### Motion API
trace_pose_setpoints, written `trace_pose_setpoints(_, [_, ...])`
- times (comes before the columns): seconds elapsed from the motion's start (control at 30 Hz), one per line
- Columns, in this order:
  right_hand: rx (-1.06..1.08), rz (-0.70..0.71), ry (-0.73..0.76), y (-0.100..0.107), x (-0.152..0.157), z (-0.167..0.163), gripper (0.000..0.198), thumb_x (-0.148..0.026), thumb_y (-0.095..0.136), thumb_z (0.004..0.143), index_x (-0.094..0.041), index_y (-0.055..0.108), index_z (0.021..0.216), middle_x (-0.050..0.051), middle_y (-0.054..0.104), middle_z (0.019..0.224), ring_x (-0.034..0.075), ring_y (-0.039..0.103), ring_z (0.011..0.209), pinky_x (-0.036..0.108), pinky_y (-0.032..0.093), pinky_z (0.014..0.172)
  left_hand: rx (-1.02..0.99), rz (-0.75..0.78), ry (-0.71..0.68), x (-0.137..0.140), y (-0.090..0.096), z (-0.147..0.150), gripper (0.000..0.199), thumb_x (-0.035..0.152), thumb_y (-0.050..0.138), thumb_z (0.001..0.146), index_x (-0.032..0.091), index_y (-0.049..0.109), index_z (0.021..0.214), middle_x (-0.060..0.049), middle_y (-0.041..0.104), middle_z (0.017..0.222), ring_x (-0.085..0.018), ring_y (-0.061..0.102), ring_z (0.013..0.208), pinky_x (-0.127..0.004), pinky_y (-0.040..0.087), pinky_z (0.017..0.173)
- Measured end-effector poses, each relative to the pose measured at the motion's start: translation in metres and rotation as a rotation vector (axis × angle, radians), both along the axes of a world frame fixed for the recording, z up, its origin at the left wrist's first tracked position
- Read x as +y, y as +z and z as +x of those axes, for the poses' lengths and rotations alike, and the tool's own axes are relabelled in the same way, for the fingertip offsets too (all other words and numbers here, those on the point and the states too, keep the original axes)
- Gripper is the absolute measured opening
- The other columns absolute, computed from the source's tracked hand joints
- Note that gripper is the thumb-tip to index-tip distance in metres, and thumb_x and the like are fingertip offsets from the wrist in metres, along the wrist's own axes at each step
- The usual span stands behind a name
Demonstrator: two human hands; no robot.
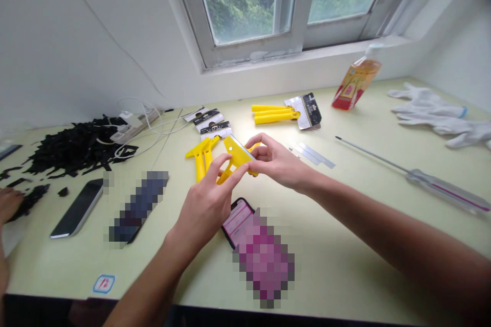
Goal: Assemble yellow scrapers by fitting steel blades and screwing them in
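Both hands hold one yellow scraper [237, 154] above the table, its wide head tilted, with a metal blade edge along the upper right side. My left hand [207, 194] grips it from the near side, thumb and fingers closed on the head. From the right, my right hand [274, 161] pinches the end of the head; its curled fingers partly hide it. Just behind my left hand lie other yellow scrapers [202, 156], beside black-and-white packaging cards [210, 122]. Loose thin metal blades [312, 155] rest to the right of my right hand.
Beyond lie packaged yellow handles [274, 114]. A phone [241, 219] with a lit screen is below my hands; two dark phones [79, 209] lie left. Black scraps [76, 145] and a power strip [134, 127] sit farther left, near another person's hand [9, 203]. Rightward: screwdriver [441, 189], bottle [355, 82], gloves [433, 110].
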State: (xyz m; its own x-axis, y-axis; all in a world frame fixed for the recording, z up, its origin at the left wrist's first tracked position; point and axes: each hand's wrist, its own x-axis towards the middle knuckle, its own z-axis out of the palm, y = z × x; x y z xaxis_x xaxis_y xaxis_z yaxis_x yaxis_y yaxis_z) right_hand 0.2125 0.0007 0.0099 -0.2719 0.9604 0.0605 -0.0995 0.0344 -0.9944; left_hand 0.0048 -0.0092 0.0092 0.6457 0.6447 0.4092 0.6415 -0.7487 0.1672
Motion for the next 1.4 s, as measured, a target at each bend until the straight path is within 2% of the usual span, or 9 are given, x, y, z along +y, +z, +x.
trace_pose_setpoints(0.13, [0.005, -0.023, -0.019, -0.003, -0.001, -0.004, 0.036, -0.025, 0.068, 0.080, -0.021, 0.044, 0.106, -0.001, 0.062, 0.078, 0.015, 0.060, 0.074, 0.030, 0.047, 0.069, -0.013, 0.043, -0.048, 0.006, -0.004, -0.001, 0.058, 0.003, 0.044, 0.089, 0.029, 0.049, 0.140, -0.013, 0.045, 0.139, -0.029, 0.055, 0.122, -0.044, 0.060, 0.089])
trace_pose_setpoints(0.27, [-0.089, 0.070, -0.003, 0.002, 0.006, 0.013, 0.033, -0.030, 0.059, 0.088, -0.019, 0.046, 0.116, 0.004, 0.066, 0.089, 0.016, 0.063, 0.083, 0.032, 0.050, 0.075, -0.086, 0.083, -0.059, 0.011, -0.007, -0.007, 0.054, 0.003, 0.047, 0.088, 0.028, 0.054, 0.135, -0.012, 0.046, 0.137, -0.025, 0.061, 0.110, -0.043, 0.060, 0.088])
trace_pose_setpoints(0.4, [-0.894, 0.363, -0.148, 0.011, 0.021, 0.071, 0.011, -0.024, 0.054, 0.089, -0.019, 0.063, 0.093, 0.004, 0.068, 0.090, 0.016, 0.062, 0.081, 0.031, 0.046, 0.075, -0.175, 0.044, -0.005, 0.016, -0.009, -0.012, 0.045, 0.011, 0.050, 0.090, 0.030, 0.059, 0.130, -0.011, 0.045, 0.134, -0.020, 0.063, 0.092, -0.041, 0.062, 0.079])
trace_pose_setpoints(0.47, [-1.175, 0.349, -0.116, 0.009, 0.030, 0.099, 0.013, -0.016, 0.054, 0.085, -0.020, 0.067, 0.085, 0.003, 0.069, 0.082, 0.016, 0.062, 0.076, 0.030, 0.044, 0.071, -0.196, 0.007, 0.017, 0.019, -0.009, -0.013, 0.040, 0.013, 0.050, 0.091, 0.029, 0.062, 0.126, -0.011, 0.044, 0.134, -0.020, 0.064, 0.092, -0.041, 0.062, 0.078])
trace_pose_setpoints(0.53, [-1.246, 0.305, -0.064, -0.001, 0.039, 0.116, 0.015, -0.012, 0.055, 0.082, -0.020, 0.068, 0.082, 0.003, 0.069, 0.080, 0.017, 0.062, 0.073, 0.029, 0.044, 0.068, -0.206, -0.012, 0.042, 0.022, -0.008, -0.014, 0.037, 0.013, 0.050, 0.092, 0.027, 0.063, 0.123, -0.011, 0.041, 0.137, -0.019, 0.064, 0.092, -0.042, 0.062, 0.079])
trace_pose_setpoints(0.8, [-1.321, 0.289, 0.006, -0.029, 0.048, 0.114, 0.013, -0.013, 0.059, 0.079, -0.019, 0.066, 0.089, 0.005, 0.069, 0.091, 0.018, 0.061, 0.082, 0.029, 0.042, 0.070, -0.346, -0.030, 0.130, 0.026, -0.009, -0.015, 0.034, 0.015, 0.054, 0.091, 0.028, 0.065, 0.120, -0.008, 0.048, 0.132, -0.014, 0.065, 0.083, -0.038, 0.063, 0.078])
trace_pose_setpoints(1.1, [-1.316, 0.267, -0.054, -0.033, 0.049, 0.114, 0.016, -0.015, 0.054, 0.081, -0.019, 0.057, 0.096, 0.007, 0.065, 0.083, 0.021, 0.059, 0.076, 0.031, 0.040, 0.064, -0.813, -0.311, 0.136, 0.016, -0.005, -0.004, 0.028, 0.020, 0.060, 0.089, 0.028, 0.067, 0.116, -0.007, 0.048, 0.132, -0.010, 0.064, 0.076, -0.019, 0.056, 0.049])
trace_pose_setpoints(1.23, [-1.019, 0.395, -0.151, -0.019, 0.041, 0.101, 0.019, -0.021, 0.058, 0.079, -0.021, 0.049, 0.096, 0.004, 0.063, 0.085, 0.019, 0.061, 0.076, 0.032, 0.046, 0.065, -1.056, -0.660, 0.063, 0.012, -0.001, 0.003, 0.029, 0.025, 0.064, 0.087, 0.028, 0.062, 0.116, -0.007, 0.049, 0.132, -0.009, 0.064, 0.069, -0.019, 0.052, 0.042])
trace_pose_setpoints(1.4, [-0.507, 0.529, -0.103, 0.002, 0.017, 0.056, 0.013, -0.018, 0.061, 0.080, -0.021, 0.050, 0.088, 0.001, 0.059, 0.085, 0.016, 0.060, 0.078, 0.032, 0.052, 0.073, -1.171, -0.978, -0.004, 0.003, 0.002, 0.010, 0.028, 0.029, 0.065, 0.087, 0.029, 0.055, 0.113, -0.005, 0.056, 0.118, -0.011, 0.064, 0.066, -0.018, 0.048, 0.038])
